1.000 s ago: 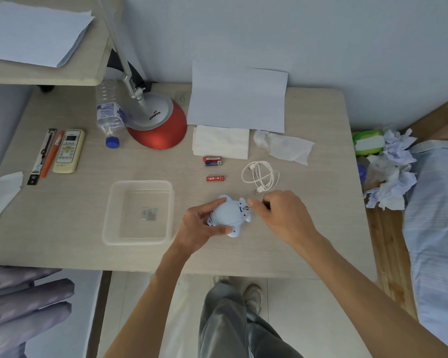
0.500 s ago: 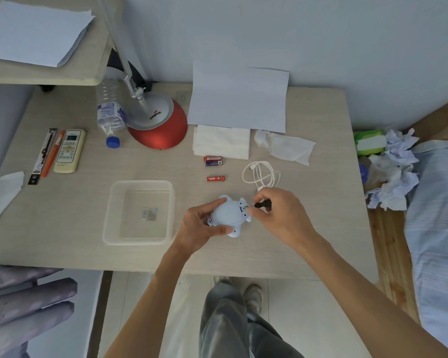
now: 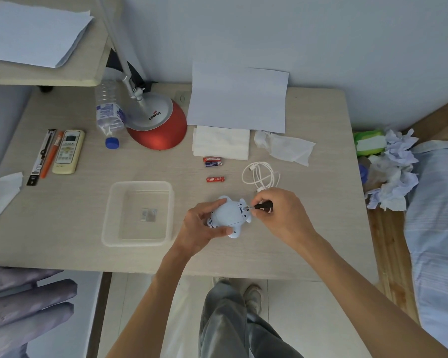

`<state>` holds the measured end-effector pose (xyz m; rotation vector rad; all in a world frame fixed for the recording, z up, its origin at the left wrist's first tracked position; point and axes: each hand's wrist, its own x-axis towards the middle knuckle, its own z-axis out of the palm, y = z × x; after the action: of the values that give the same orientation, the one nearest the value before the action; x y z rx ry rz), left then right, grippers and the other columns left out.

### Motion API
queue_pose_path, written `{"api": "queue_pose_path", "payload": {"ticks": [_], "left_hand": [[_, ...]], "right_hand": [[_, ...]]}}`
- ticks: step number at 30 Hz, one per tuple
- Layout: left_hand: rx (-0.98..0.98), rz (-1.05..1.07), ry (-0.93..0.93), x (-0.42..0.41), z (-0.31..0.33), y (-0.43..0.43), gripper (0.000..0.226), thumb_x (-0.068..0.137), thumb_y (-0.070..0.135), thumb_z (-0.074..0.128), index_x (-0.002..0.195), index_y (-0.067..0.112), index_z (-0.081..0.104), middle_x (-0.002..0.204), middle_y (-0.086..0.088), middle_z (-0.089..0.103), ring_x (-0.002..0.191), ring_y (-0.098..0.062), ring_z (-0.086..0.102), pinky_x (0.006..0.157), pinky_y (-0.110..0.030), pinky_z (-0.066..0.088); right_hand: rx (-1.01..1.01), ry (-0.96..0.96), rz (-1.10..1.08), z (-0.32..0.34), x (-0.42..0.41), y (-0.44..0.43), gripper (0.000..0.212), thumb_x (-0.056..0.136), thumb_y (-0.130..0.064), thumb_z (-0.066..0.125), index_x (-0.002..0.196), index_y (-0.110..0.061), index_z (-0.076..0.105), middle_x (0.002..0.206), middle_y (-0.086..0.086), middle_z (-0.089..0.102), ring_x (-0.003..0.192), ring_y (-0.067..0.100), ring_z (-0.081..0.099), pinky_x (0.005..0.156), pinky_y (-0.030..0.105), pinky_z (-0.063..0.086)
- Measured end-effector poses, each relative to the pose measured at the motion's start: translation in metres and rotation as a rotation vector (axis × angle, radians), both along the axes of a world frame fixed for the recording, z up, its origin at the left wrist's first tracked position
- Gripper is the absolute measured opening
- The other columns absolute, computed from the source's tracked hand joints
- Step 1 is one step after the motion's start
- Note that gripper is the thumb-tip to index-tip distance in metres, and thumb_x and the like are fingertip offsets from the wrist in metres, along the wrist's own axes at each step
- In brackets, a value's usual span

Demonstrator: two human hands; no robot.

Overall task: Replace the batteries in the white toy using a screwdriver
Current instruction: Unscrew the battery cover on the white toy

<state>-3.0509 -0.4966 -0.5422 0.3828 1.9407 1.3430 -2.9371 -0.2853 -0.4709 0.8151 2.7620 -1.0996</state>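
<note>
Just below the centre of the frame we see the white toy (image 3: 229, 217) at the table (image 3: 62, 228), its long axis running left to right and rising slightly rightward. The left hand (image 3: 201, 228) grips its left end, thumb and fingers curled round the body. The right hand (image 3: 282, 215) pinches a black-handled screwdriver (image 3: 261, 205) between thumb and fingertips. The screwdriver lies almost level, tip pointing left into the toy's right end. A red battery (image 3: 215, 179) lies just above the toy, and 2 more batteries (image 3: 212, 161) lie beyond it.

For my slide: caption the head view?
Left hand grips the white toy; right hand holds a screwdriver to it.
</note>
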Motion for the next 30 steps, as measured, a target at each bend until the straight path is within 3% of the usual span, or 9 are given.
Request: {"api": "queue_pose_path", "payload": {"ticks": [3, 5, 8, 10, 13, 16, 21, 26, 30], "left_hand": [[-0.006, 0.0, 0.063, 0.001, -0.002, -0.001, 0.079, 0.066, 0.015, 0.104, 0.138, 0.023, 0.073, 0.136, -0.001, 0.064, 0.118, 0.001, 0.063, 0.093, -0.018, 0.058], [-0.01, 0.004, 0.098, 0.001, -0.003, -0.001, 0.078, 0.066, 0.016, 0.104, 0.138, 0.021, 0.072, 0.135, 0.001, 0.063, 0.117, 0.006, 0.061, 0.092, -0.015, 0.056], [0.001, 0.016, 0.101, 0.001, -0.004, 0.0, 0.077, 0.067, 0.015, 0.104, 0.137, 0.02, 0.072, 0.132, 0.001, 0.064, 0.116, 0.007, 0.062, 0.09, -0.013, 0.056], [0.005, 0.02, 0.1, 0.001, -0.006, 0.001, 0.076, 0.066, 0.015, 0.104, 0.136, 0.022, 0.073, 0.132, 0.0, 0.065, 0.117, 0.003, 0.064, 0.091, -0.015, 0.056], [0.007, 0.0, 0.122, 0.0, -0.008, 0.001, 0.076, 0.067, 0.015, 0.104, 0.136, 0.021, 0.074, 0.133, -0.001, 0.065, 0.116, 0.002, 0.063, 0.092, -0.015, 0.056], [0.015, 0.005, 0.104, -0.002, -0.01, 0.001, 0.076, 0.067, 0.014, 0.104, 0.136, 0.021, 0.074, 0.133, -0.002, 0.065, 0.116, 0.002, 0.063, 0.094, -0.016, 0.056], [0.018, -0.002, 0.112, -0.003, -0.012, 0.0, 0.077, 0.065, 0.017, 0.104, 0.136, 0.022, 0.075, 0.133, -0.002, 0.067, 0.117, -0.002, 0.064, 0.096, -0.022, 0.058], [0.017, 0.003, 0.085, -0.003, -0.014, -0.001, 0.078, 0.064, 0.016, 0.105, 0.135, 0.023, 0.076, 0.133, -0.002, 0.067, 0.118, -0.006, 0.066, 0.098, -0.027, 0.059], [0.02, 0.004, 0.081, -0.003, -0.015, -0.002, 0.077, 0.064, 0.017, 0.105, 0.135, 0.024, 0.076, 0.133, -0.002, 0.068, 0.119, -0.009, 0.066, 0.098, -0.029, 0.059]], "right_hand": [[-0.01, 0.017, -0.011, -0.002, 0.001, 0.0, 0.014, 0.087, -0.019, 0.085, 0.095, -0.03, 0.08, 0.093, -0.012, 0.075, 0.084, 0.012, 0.071, 0.08, 0.044, 0.061], [-0.013, 0.01, -0.031, -0.003, 0.001, 0.0, 0.014, 0.089, -0.034, 0.086, 0.097, -0.025, 0.079, 0.093, -0.011, 0.076, 0.082, 0.012, 0.071, 0.077, 0.039, 0.06], [0.048, -0.062, -0.038, -0.005, 0.001, -0.001, 0.04, 0.096, -0.056, 0.073, 0.085, -0.018, 0.073, 0.073, -0.009, 0.069, 0.066, 0.011, 0.062, 0.063, 0.032, 0.048], [0.065, -0.071, -0.03, -0.005, 0.0, -0.001, 0.042, 0.1, -0.051, 0.07, 0.075, -0.016, 0.068, 0.063, -0.005, 0.063, 0.06, 0.02, 0.06, 0.06, 0.037, 0.049], [0.061, -0.047, 0.001, -0.004, -0.002, -0.002, 0.025, 0.097, -0.036, 0.075, 0.079, -0.019, 0.07, 0.072, -0.004, 0.07, 0.069, 0.024, 0.066, 0.067, 0.043, 0.057], [0.073, -0.01, 0.043, -0.001, -0.002, -0.003, 0.011, 0.093, -0.03, 0.078, 0.086, -0.026, 0.071, 0.084, -0.01, 0.073, 0.081, 0.018, 0.07, 0.072, 0.041, 0.058], [0.133, -0.026, 0.065, -0.002, 0.006, 0.0, 0.008, 0.093, -0.03, 0.08, 0.092, -0.028, 0.072, 0.089, -0.013, 0.07, 0.083, 0.013, 0.066, 0.071, 0.033, 0.051], [0.122, -0.026, -0.068, -0.001, 0.023, 0.009, 0.002, 0.094, -0.025, 0.08, 0.096, -0.024, 0.081, 0.091, -0.01, 0.078, 0.084, 0.018, 0.073, 0.078, 0.039, 0.059], [0.22, -0.021, -0.219, -0.01, 0.037, 0.019, 0.009, 0.097, -0.028, 0.077, 0.091, -0.023, 0.08, 0.078, -0.005, 0.078, 0.075, 0.027, 0.073, 0.072, 0.042, 0.06]]}}
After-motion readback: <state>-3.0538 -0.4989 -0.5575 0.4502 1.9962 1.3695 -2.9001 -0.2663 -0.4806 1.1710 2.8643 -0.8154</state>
